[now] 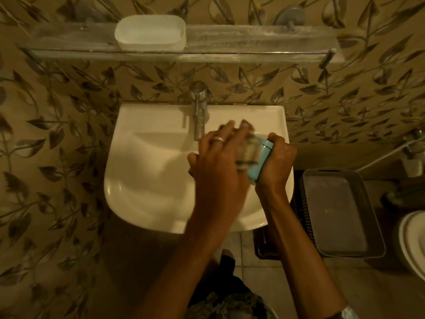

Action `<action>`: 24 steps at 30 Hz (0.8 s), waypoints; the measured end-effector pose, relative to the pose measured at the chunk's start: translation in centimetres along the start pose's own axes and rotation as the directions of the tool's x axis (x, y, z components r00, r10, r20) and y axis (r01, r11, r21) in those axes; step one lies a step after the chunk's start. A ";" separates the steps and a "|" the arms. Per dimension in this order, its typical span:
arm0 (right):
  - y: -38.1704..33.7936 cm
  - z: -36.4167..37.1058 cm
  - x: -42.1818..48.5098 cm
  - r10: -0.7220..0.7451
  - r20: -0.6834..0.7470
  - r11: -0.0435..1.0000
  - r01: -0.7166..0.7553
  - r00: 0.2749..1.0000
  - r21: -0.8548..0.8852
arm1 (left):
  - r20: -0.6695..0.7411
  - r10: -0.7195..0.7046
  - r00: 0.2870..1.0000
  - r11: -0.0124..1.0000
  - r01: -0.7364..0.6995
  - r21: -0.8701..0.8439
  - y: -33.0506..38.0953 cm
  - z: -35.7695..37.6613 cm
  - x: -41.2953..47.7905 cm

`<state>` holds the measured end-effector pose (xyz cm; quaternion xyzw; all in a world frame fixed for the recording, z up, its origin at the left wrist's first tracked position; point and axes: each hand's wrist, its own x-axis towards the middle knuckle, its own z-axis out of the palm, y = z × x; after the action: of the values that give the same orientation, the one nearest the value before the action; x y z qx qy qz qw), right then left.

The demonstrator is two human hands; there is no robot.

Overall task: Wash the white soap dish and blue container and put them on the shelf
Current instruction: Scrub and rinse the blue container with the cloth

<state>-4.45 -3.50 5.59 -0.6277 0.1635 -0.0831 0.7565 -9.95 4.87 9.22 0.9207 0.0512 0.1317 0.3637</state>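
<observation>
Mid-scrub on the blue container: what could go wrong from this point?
1. The right hand grips the blue container near the sink's right rim while the left hand rubs it. A slip might drop it onto the grey basket or the floor.
2. The white soap dish sits close to the glass shelf's front edge. Placing the container beside it might knock it off.

Found soap dish [150,33] on shelf [253,46] above sink [147,180], tap [199,104] at its back, container [259,164] over its right side, basket [340,215] farther right.
</observation>
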 end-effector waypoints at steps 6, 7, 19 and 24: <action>0.2 0.1 -0.4 -0.043 0.064 0.996 0.048 0.997 -0.080 | 0.114 0.067 0.991 0.998 -0.069 0.011 -1.2 0.1 1.1; 0.0 0.3 -0.1 0.022 0.036 0.999 -0.020 0.999 -0.037 | 0.140 -0.056 0.989 0.994 0.068 -0.080 -2.2 -0.2 2.0; 0.1 0.5 0.1 0.064 0.084 0.998 -0.062 0.994 -0.028 | 0.138 -0.090 0.986 0.967 0.120 -0.225 -3.6 0.1 2.8; 1.5 -1.7 -0.7 0.082 0.173 0.988 -0.058 0.982 -0.142 | 0.059 0.156 0.986 0.986 -0.159 0.041 0.3 1.7 -0.4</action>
<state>-5.80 -4.57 3.97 -0.6768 0.1226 0.0114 0.7258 -9.86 3.48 8.12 0.9333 -0.0289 0.1332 0.3323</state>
